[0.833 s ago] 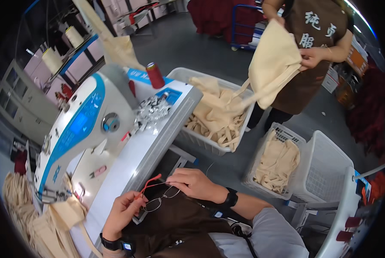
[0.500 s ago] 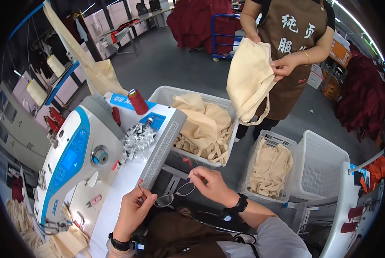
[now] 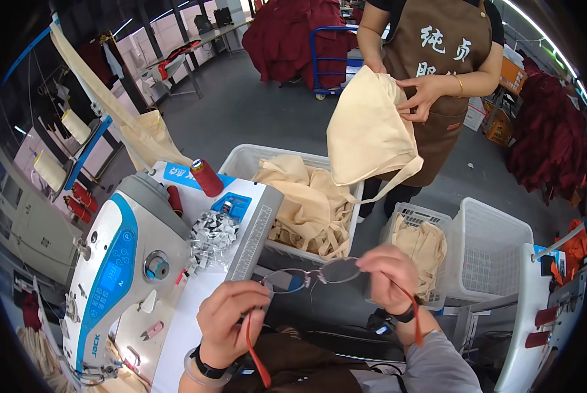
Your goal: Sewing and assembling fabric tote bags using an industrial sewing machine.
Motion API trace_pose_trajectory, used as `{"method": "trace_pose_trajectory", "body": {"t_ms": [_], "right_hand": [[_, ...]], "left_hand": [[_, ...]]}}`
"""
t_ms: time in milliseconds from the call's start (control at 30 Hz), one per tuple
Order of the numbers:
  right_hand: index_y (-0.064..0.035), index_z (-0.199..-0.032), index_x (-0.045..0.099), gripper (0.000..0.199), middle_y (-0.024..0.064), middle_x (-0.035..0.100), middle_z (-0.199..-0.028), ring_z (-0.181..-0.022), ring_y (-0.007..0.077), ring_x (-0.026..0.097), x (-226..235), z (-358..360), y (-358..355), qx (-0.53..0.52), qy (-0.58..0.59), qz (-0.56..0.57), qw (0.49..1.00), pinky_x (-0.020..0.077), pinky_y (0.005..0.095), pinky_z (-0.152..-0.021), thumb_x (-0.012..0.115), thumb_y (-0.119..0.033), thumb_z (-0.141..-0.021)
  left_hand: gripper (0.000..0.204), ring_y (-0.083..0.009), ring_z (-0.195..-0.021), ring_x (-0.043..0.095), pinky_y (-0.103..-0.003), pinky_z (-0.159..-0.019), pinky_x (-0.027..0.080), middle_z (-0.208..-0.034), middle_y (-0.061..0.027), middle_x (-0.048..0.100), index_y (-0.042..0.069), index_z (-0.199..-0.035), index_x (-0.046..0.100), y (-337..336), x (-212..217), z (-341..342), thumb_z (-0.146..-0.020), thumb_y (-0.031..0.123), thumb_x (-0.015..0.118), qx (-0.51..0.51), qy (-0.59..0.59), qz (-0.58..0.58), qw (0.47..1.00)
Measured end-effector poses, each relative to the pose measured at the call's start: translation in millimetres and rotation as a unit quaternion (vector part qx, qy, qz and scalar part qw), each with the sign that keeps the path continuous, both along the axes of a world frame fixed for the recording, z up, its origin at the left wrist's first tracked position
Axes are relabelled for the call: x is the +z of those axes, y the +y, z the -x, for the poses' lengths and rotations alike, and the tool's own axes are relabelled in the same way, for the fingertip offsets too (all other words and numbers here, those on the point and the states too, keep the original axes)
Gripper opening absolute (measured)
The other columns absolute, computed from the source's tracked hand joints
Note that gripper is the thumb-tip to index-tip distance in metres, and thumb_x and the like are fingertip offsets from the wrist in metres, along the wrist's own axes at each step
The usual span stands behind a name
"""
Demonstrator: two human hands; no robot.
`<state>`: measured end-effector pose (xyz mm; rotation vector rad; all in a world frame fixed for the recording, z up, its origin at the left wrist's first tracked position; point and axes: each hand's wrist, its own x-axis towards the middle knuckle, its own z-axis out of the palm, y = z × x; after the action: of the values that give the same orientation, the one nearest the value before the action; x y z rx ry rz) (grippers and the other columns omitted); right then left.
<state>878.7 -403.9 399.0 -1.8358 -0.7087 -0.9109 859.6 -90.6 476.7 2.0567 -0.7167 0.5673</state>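
Observation:
A pair of thin-rimmed eyeglasses (image 3: 313, 275) with red temple arms is held up in front of me, lenses away and temples pointing back towards me. My left hand (image 3: 231, 318) has its fingers closed on the left side of the frame, near the hinge. My right hand (image 3: 390, 278) grips the right side the same way. A black wrist device sits on each of my wrists. To the left stands a white and blue sewing machine (image 3: 119, 262) on its table. Across from me a person in a brown apron holds a cream cloth bag (image 3: 372, 134) in both hands.
A white crate (image 3: 241, 154) of cream cloth bags stands beyond the table. Another basket (image 3: 405, 209) with folded cream cloth and a white basket (image 3: 493, 242) are at the right. On the table lie small thread snips (image 3: 152, 329), a red thread cone (image 3: 206, 178) and a pile of labels (image 3: 213, 237).
The eyeglasses have been raised and turned level, with both temples now spread. My hands have moved apart, the right one to the right. The person's cloth bag has swung left.

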Motion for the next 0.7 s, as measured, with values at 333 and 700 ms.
{"method": "trace_pose_trajectory", "body": {"t_ms": [333, 700], "right_hand": [[-0.0049, -0.106, 0.067, 0.016, 0.0123, 0.078, -0.109, -0.076, 0.0276, 0.074, 57.3, 37.8, -5.9, -0.022, -0.224, 0.03, 0.974, 0.0616, 0.0391, -0.061, 0.078, -0.016, -0.103], [-0.0099, -0.104, 0.058, 0.017, 0.0039, 0.064, -0.082, -0.058, 0.0143, 0.054, 65.4, 47.4, -12.5, -0.03, -0.342, -0.083, 0.936, 0.0461, 0.0276, -0.045, 0.061, -0.022, -0.115]], "left_hand": [[0.057, -0.0248, -0.076, 0.072, -0.031, -0.066, 0.057, -0.091, -0.0115, 0.07, 0.006, -0.091, 0.068, -8.5, 12.5, 28.7, -0.117, 0.055, 0.057, -0.01, -0.21, 0.106, 0.972], [0.049, -0.0244, -0.074, 0.063, -0.032, -0.061, 0.052, -0.091, -0.0116, 0.062, 0.004, -0.094, 0.068, -34.2, 28.0, 30.8, -0.119, 0.043, 0.057, -0.142, -0.201, 0.196, 0.949]]}}
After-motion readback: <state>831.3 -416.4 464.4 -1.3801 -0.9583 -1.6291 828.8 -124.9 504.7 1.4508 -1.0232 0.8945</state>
